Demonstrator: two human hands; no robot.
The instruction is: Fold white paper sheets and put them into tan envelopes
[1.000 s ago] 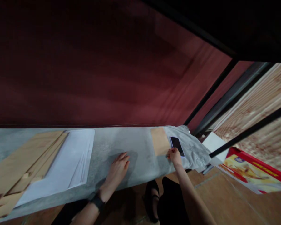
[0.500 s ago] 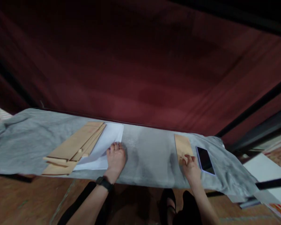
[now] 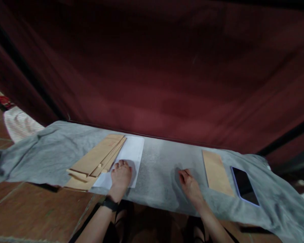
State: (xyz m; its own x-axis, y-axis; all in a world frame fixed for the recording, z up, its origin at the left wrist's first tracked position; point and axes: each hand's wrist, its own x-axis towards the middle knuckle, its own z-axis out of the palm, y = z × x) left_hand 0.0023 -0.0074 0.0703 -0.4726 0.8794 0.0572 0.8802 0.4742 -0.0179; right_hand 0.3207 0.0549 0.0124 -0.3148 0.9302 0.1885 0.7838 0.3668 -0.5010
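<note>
A grey cloth [image 3: 159, 162] covers a long surface along a dark red curtain [image 3: 152, 84]. Faint marks on the lone brown envelope [image 3: 218, 172] are too blurred to read; a phone [image 3: 245, 185] lies just right of it. At left, stacked brown envelopes [image 3: 96, 155] overlap white paper [image 3: 135, 152], their lower ends near the cloth's front edge. The left hand [image 3: 122, 175], fingers bent, is over the paper; I cannot tell if it grips. Between paper and lone envelope, a wide stretch of cloth lies under the loosely curled right hand [image 3: 190, 185], its contents unclear.
</note>
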